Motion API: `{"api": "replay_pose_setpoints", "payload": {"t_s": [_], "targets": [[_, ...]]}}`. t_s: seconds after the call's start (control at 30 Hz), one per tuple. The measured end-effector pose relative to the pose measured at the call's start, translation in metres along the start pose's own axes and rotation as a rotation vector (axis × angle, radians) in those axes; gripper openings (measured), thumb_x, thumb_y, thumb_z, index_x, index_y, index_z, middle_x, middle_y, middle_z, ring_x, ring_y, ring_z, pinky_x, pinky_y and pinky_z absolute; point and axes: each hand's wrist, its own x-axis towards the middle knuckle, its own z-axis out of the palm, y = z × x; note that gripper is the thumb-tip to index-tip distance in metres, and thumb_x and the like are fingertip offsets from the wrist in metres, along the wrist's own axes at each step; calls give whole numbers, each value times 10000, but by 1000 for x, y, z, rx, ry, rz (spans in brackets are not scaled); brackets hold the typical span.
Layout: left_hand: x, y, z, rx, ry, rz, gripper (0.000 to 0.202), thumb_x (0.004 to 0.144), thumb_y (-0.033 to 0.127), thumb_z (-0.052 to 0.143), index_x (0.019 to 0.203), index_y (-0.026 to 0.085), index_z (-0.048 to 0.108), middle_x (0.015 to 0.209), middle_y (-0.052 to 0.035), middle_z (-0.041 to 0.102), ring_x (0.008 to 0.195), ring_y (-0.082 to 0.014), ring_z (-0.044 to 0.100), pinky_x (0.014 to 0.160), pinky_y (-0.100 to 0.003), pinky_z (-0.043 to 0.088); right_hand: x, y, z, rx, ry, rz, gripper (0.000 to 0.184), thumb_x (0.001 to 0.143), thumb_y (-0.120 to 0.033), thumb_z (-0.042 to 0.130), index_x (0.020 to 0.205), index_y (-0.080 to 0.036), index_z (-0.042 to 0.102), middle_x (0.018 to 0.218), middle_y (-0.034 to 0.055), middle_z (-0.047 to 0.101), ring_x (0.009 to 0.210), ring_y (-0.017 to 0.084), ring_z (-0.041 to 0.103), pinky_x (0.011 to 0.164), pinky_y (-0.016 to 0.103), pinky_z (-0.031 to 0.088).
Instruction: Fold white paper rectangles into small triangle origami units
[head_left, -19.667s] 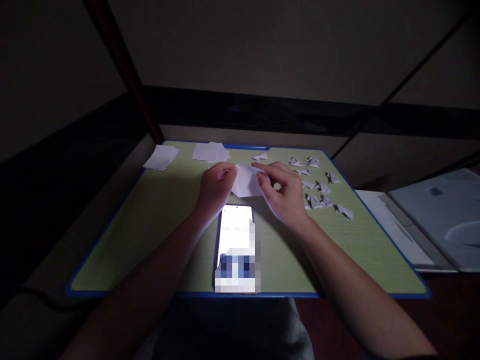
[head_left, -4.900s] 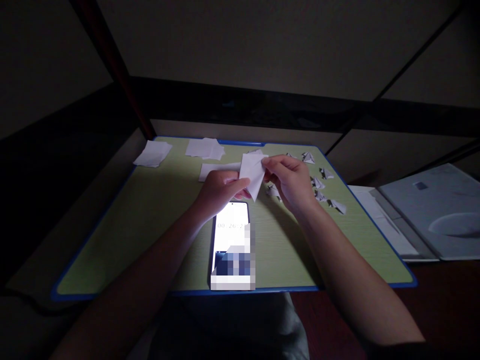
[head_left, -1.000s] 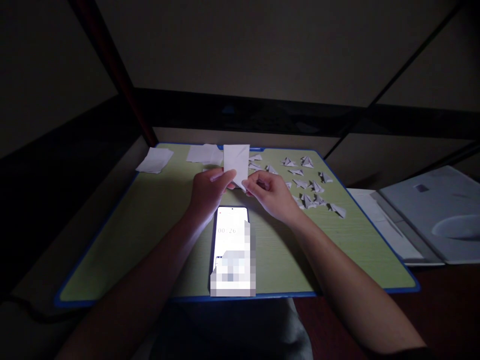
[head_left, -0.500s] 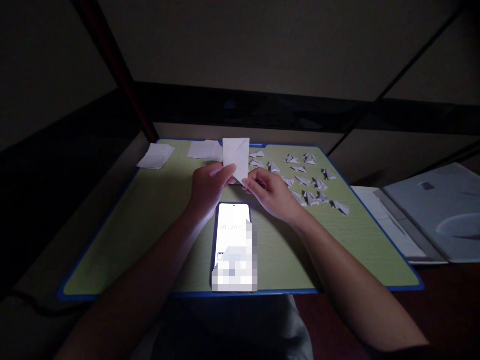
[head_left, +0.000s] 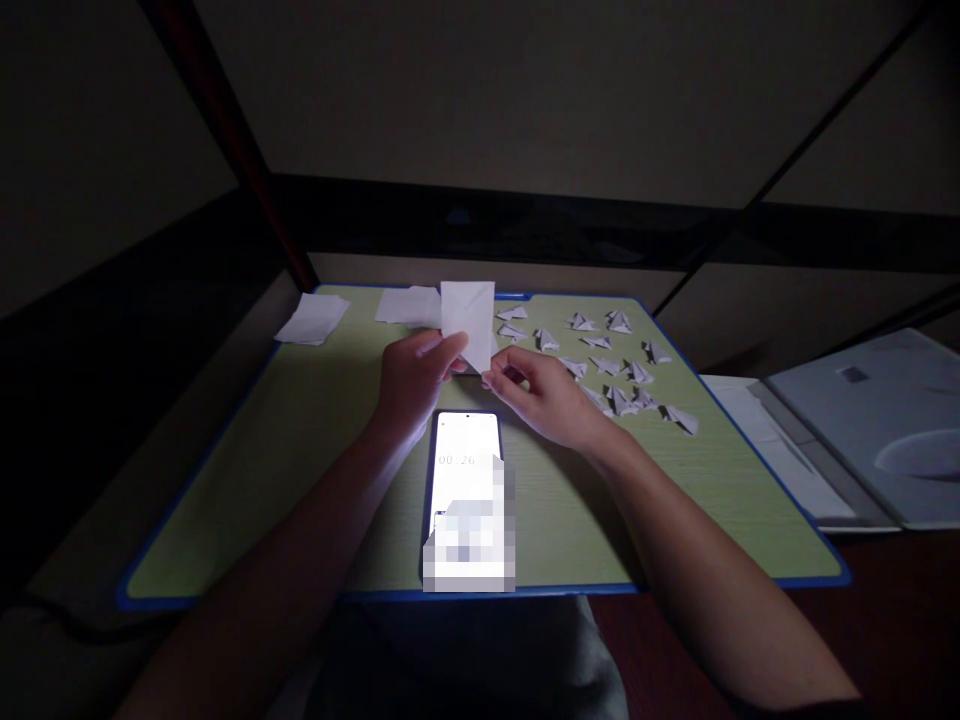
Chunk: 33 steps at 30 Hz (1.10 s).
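A sheet of white paper [head_left: 471,310] is held up over the middle of the table, its lower end slanting to a point. My left hand [head_left: 420,375] pinches it from the left, the thumb lying across its front. At the lower right tip, my right hand [head_left: 544,395] has thumb and forefinger closed on the paper. Below both hands a lit phone [head_left: 465,440] lies on the table, showing a timer; part of its screen is blurred out. Several small folded paper planes [head_left: 600,366] are spread to the right of my right hand.
The green table [head_left: 247,480] has a blue rim. At its far left corner lies a paper stack [head_left: 311,318], with another paper stack [head_left: 405,305] partly behind my left hand. Beyond the right edge sits a large grey-white flat object [head_left: 877,410]. A wall rises behind.
The right fingers have slid slightly down and left at the paper's lower tip. The whole view has shifted a little; both hands keep hold of the paper.
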Motion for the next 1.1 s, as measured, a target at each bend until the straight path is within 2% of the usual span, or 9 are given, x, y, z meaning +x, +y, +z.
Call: {"api": "replay_pose_setpoints", "payload": {"t_s": [0.2, 0.3, 0.4, 0.57, 0.67, 0.87, 1.1], "targets": [[2, -2, -2, -39, 5, -17, 235, 750, 324, 686, 567, 186, 632, 556, 4, 639, 495, -103, 511, 534, -262, 408, -1, -2, -4, 55, -46, 21, 137, 883, -285, 570, 786, -187, 573, 728, 9, 608, 637, 130, 522, 597, 278, 387], [6, -5, -6, -54, 67, -16, 253, 746, 346, 698, 560, 189, 629, 550, 5, 634, 491, -102, 503, 523, -262, 403, -1, -1, -4, 48, -57, 28, 73, 848, -225, 581, 795, -182, 606, 749, 14, 642, 651, 132, 549, 621, 280, 416], [7, -5, -6, -51, 87, -21, 260, 745, 352, 700, 555, 190, 626, 546, 2, 630, 486, -102, 497, 519, -265, 400, 0, 1, -5, 66, -17, 48, 98, 856, -238, 577, 796, -178, 624, 755, 22, 657, 661, 139, 557, 631, 286, 419], [3, -3, -3, -59, 37, -1, 234, 754, 316, 694, 568, 190, 631, 550, 6, 633, 485, -97, 507, 517, -260, 399, 2, 1, -5, 199, 35, 63, 202, 910, -339, 558, 844, -170, 647, 811, 45, 666, 724, 155, 581, 686, 309, 441], [2, -2, -2, -54, 22, -3, 231, 761, 317, 686, 578, 187, 632, 556, 3, 640, 484, -97, 512, 523, -261, 409, 2, -1, -3, 244, 31, 97, 260, 900, -412, 600, 815, -170, 638, 768, 36, 644, 681, 143, 553, 638, 298, 423], [2, -2, -2, -56, 7, 16, 230, 780, 328, 674, 602, 187, 634, 573, -6, 649, 495, -101, 523, 521, -265, 409, 2, 0, 1, 351, 27, 120, 231, 874, -363, 638, 742, -177, 599, 701, 14, 615, 627, 127, 522, 605, 287, 396], [-2, -4, 2, -46, -25, 0, 229, 779, 337, 668, 613, 186, 622, 587, -9, 663, 505, -105, 543, 529, -261, 418, 0, 1, 0, 308, 40, 136, 235, 877, -340, 615, 705, -193, 550, 688, 12, 600, 625, 137, 517, 612, 297, 391]]}}
